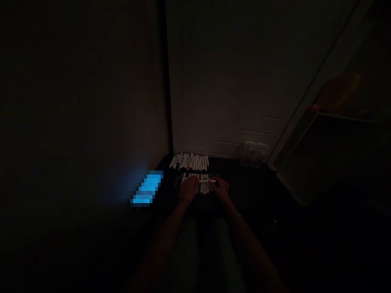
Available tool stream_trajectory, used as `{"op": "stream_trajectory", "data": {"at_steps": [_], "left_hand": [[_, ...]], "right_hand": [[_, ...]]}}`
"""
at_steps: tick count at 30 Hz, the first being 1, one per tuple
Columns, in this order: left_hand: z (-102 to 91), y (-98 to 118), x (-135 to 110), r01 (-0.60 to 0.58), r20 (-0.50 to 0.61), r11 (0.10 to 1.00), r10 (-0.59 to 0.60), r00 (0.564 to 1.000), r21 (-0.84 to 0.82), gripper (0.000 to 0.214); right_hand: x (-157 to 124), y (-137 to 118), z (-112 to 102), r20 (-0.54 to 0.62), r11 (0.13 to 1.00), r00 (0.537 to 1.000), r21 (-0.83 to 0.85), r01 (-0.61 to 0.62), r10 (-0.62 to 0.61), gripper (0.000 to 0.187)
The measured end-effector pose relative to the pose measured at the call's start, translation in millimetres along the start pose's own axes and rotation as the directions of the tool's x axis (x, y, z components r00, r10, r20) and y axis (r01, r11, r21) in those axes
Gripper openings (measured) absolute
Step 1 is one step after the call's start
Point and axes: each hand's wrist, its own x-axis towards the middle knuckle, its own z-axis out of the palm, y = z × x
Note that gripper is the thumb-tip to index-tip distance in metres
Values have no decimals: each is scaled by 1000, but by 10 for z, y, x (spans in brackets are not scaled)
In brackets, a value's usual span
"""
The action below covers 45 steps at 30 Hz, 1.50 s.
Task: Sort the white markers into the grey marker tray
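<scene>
No text, number or brand is legible. Small dark print marks the white markers point(191, 162) in the row at lower centre; the characters are unresolved. Coloured labels on the two clear packages point(259, 156), right of centre, are unreadable. The lit blue panel point(147, 188), lower left, is pixelated.
</scene>
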Motion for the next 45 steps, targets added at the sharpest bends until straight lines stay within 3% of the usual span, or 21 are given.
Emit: {"op": "stream_trajectory", "data": {"at_steps": [14,45], "left_hand": [[-35,20,3,12,62,999,-14,998,32,27],[-26,39,2,0,34,999,-1,999,42,30]], "right_hand": [[4,78,61,-28,1000,1000,-25,-4,3,31],[-11,39,-3,-30,1000,1000,-15,5,-5,31]]}}
